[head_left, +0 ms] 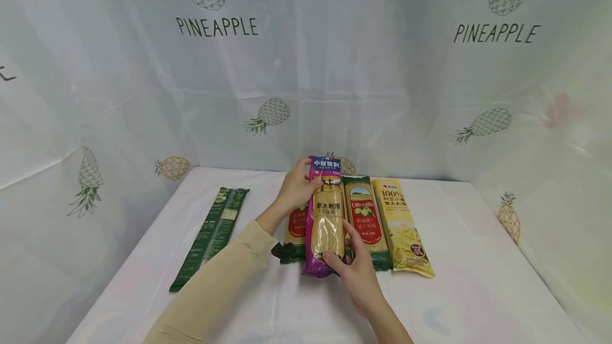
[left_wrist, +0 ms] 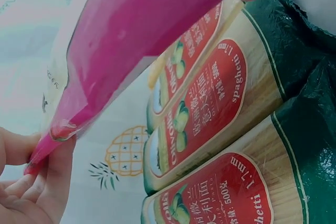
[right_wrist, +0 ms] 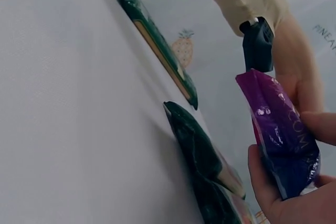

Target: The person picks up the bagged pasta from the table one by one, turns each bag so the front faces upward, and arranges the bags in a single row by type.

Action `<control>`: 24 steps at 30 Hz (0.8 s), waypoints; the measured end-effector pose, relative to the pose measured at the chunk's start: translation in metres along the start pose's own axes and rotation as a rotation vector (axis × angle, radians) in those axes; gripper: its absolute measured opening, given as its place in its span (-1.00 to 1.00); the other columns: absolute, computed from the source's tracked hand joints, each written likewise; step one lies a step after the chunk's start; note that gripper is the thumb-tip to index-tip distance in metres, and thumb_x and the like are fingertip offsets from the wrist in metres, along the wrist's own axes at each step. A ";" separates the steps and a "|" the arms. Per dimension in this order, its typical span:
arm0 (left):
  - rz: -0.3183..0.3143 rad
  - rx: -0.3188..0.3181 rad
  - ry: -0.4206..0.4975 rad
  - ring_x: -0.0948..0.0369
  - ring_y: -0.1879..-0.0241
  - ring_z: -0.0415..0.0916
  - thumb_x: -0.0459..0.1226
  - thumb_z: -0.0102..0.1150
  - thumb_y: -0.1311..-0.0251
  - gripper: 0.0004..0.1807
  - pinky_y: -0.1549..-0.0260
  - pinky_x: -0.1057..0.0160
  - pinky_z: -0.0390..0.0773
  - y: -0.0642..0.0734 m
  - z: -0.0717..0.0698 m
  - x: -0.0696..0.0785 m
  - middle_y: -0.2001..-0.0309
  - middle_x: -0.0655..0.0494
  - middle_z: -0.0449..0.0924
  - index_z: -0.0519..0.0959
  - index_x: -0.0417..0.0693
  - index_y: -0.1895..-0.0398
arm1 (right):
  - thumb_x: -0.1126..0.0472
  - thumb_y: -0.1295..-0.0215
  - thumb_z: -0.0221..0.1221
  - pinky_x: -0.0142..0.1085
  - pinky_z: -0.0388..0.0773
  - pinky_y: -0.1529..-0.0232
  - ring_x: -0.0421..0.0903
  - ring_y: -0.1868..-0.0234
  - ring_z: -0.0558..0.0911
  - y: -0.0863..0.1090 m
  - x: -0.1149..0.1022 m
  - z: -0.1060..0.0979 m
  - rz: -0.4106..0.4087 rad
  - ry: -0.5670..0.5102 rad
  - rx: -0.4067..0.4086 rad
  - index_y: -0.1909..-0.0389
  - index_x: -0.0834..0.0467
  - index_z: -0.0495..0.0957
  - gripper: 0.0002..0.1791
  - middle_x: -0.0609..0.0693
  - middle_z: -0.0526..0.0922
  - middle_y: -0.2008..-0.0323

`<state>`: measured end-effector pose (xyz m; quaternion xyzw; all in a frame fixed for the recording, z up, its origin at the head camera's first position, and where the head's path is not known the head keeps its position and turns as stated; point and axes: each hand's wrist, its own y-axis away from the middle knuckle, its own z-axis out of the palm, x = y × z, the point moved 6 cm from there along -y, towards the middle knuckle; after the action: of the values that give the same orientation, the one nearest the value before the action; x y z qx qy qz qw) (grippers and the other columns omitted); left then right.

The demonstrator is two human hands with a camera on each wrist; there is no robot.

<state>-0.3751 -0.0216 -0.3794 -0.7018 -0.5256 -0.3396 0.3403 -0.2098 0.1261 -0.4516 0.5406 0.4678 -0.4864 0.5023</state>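
Note:
Both hands hold a purple spaghetti packet with a clear window, raised over the packets on the table. My left hand pinches its upper left edge, thumb on the front; the left wrist view shows these fingers around the packet's end. My right hand grips the lower right end, thumb across the front and fingers around the side. Beneath are green and red Olivoila spaghetti packets, lying side by side. One at the left is partly hidden by the purple packet and left hand.
A yellow spaghetti packet lies at the right end of the row. Apart at the left, a green packet lies with its printed back up. The white-covered table meets a pineapple-print curtain. A black device sits on the left wrist.

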 end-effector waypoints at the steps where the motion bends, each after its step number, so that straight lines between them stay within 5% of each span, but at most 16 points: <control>1: -0.005 -0.001 0.005 0.07 0.11 0.69 -0.14 0.22 -0.56 -0.27 -0.03 -0.04 0.64 0.000 0.000 -0.001 -0.16 -0.11 0.63 0.17 0.00 -0.67 | 0.22 -0.42 0.40 -0.29 0.67 0.08 -0.02 0.00 0.57 0.000 0.000 -0.001 0.011 0.000 -0.005 -0.68 -0.10 0.15 -0.08 0.19 0.41 -0.18; 8: -0.045 -0.022 0.054 -0.12 -0.29 0.57 -0.18 0.18 -0.58 -0.30 -0.30 -0.14 0.54 -0.001 0.000 -0.004 -0.38 -0.21 0.52 0.17 0.01 -0.67 | 0.15 -0.55 0.24 -0.15 0.67 -0.11 0.05 -0.15 0.64 -0.001 0.003 -0.006 0.091 -0.095 -0.096 -0.70 -0.17 0.09 -0.18 0.25 0.37 -0.29; 20: -0.087 -0.035 0.134 -0.10 -0.26 0.59 -0.23 0.13 -0.60 -0.31 -0.25 -0.10 0.57 0.003 0.001 -0.001 -0.41 -0.19 0.50 0.16 0.00 -0.69 | 0.16 -0.50 0.29 -0.39 0.34 0.36 -0.16 0.25 0.42 -0.001 0.011 -0.014 0.173 -0.112 -0.129 -0.68 -0.20 0.09 -0.14 0.18 0.52 -0.22; 24: -0.110 -0.044 0.154 -0.13 -0.32 0.53 -0.21 0.11 -0.62 -0.32 -0.30 -0.14 0.53 0.003 0.002 -0.004 -0.45 -0.19 0.46 0.16 0.02 -0.69 | 0.23 -0.51 0.28 -0.38 0.58 0.20 -0.16 0.12 0.60 0.000 0.009 -0.015 0.138 -0.118 -0.110 -0.66 -0.08 0.16 -0.20 0.21 0.52 -0.19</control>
<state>-0.3729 -0.0227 -0.3846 -0.6511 -0.5280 -0.4223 0.3448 -0.2083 0.1417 -0.4601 0.5134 0.4250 -0.4554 0.5902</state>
